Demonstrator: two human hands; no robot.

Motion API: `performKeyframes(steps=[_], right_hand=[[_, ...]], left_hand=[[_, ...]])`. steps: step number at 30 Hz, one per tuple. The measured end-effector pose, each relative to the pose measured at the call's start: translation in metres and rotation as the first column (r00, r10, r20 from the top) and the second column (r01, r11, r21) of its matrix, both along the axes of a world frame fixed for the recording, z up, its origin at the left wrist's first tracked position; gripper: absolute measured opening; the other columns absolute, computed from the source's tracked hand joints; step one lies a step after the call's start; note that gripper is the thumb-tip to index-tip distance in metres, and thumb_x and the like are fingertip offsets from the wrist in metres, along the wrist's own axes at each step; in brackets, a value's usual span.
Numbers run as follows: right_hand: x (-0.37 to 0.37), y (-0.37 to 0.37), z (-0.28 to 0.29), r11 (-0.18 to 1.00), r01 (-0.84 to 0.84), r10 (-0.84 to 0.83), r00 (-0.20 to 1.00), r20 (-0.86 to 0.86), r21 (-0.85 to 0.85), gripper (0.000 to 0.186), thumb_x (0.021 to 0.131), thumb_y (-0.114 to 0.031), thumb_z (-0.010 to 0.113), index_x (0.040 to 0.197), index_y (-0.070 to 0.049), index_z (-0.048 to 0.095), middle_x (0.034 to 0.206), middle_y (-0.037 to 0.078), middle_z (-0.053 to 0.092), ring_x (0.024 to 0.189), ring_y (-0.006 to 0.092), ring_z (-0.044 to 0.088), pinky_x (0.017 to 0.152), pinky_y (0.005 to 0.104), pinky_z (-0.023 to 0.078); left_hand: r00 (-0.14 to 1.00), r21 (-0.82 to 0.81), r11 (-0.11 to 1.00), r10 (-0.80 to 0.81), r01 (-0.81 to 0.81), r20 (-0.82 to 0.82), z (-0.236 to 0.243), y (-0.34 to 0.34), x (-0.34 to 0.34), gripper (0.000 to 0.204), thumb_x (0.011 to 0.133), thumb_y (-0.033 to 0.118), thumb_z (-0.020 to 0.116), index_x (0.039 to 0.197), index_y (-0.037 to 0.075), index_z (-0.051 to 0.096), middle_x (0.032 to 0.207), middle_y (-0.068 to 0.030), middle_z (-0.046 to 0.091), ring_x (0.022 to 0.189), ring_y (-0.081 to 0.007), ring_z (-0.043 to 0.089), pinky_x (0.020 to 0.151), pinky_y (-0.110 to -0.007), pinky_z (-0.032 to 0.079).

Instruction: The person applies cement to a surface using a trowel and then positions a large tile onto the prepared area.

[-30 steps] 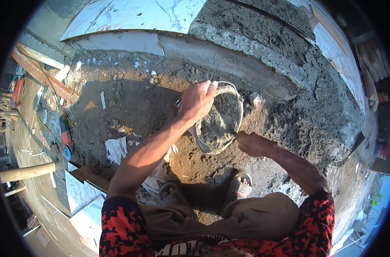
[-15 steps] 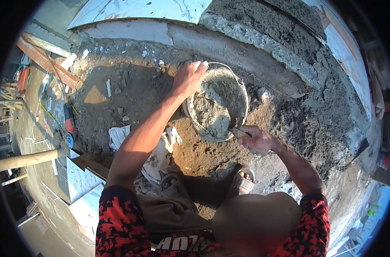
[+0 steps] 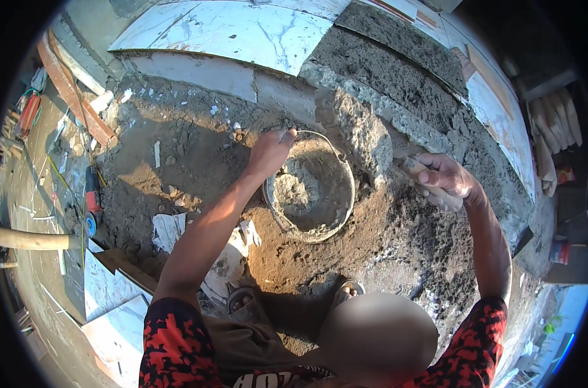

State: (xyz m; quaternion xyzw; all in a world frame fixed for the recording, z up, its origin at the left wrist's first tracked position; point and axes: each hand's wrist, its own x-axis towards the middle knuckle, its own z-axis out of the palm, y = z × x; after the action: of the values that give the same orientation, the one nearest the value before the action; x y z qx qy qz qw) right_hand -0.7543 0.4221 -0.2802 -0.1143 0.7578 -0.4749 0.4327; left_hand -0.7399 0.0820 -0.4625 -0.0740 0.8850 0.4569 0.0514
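Observation:
A round bucket (image 3: pixel 350 205) partly filled with wet grey mortar (image 3: pixel 290 193) stands on the dirt before me. Its wire handle rises at the far side, where my left hand (image 3: pixel 271 152) is closed on it at the rim. Right of the bucket, my right hand (image 3: pixel 446 182) grips the pale handle of a trowel (image 3: pixel 413 169). A streak of mortar (image 3: pixel 362 132) spreads from beside the trowel toward the low wall; the blade itself cannot be made out behind it.
Marbled white tiles (image 3: pixel 242 32) top the low step wall beyond the bucket, next to a bed of rough mortar (image 3: pixel 397 61). An angle grinder (image 3: pixel 92 200) lies at left, near a wooden pole (image 3: pixel 35 240). Cut tiles (image 3: pixel 113 288) lie lower left.
My right hand has lifted the trowel out of the bucket and swung it to the right and away from me, with mortar. The left hand keeps hold of the bucket's handle.

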Motion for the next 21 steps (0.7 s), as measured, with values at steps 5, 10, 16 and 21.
performKeyframes(steps=[5,10,16,21], right_hand=[[-0.09,-0.011,0.004,0.962,-0.068,0.206,0.815,-0.542,0.264,0.04,0.084,-0.04,0.061,0.095,-0.002,0.057,0.072,0.007,0.059,0.057,0.0148,0.058,0.056,0.0332,0.049],[-0.134,0.014,-0.018,0.698,0.122,0.632,0.359,-0.687,0.706,0.037,0.082,-0.025,0.059,0.115,-0.008,0.053,0.086,0.018,0.062,0.078,0.0346,0.062,0.072,0.044,0.048],[-0.053,0.083,-0.069,0.744,0.397,0.461,0.276,-0.843,0.537,0.038,0.08,-0.016,0.056,0.117,-0.012,0.05,0.1,0.018,0.058,0.087,0.0399,0.059,0.075,0.0474,0.048],[-0.033,0.113,-0.075,0.696,0.54,0.252,0.433,-0.865,0.473,0.041,0.079,-0.018,0.057,0.119,-0.01,0.05,0.1,0.02,0.06,0.085,0.0425,0.059,0.071,0.0456,0.049]], left_hand=[[0.986,-0.041,0.997,0.063,-0.07,-0.153,-0.004,0.01,0.002,0.055,0.091,0.04,0.044,0.113,-0.009,0.056,0.111,-0.0273,0.058,0.106,-0.0387,0.056,0.09,-0.04,0.043],[0.98,-0.052,0.996,0.056,-0.067,-0.193,-0.005,0.001,0.007,0.05,0.092,0.039,0.043,0.109,-0.004,0.059,0.095,-0.0279,0.062,0.093,-0.0415,0.059,0.08,-0.044,0.045],[0.977,-0.106,0.989,0.079,-0.102,-0.198,-0.004,0.004,0.008,0.052,0.092,0.041,0.043,0.108,-0.005,0.06,0.095,-0.0277,0.062,0.092,-0.0395,0.061,0.082,-0.043,0.046],[0.981,-0.123,0.989,0.058,-0.082,-0.188,-0.006,0.025,0.005,0.051,0.092,0.042,0.043,0.109,-0.003,0.061,0.1,-0.0241,0.063,0.096,-0.0374,0.06,0.083,-0.044,0.047]])
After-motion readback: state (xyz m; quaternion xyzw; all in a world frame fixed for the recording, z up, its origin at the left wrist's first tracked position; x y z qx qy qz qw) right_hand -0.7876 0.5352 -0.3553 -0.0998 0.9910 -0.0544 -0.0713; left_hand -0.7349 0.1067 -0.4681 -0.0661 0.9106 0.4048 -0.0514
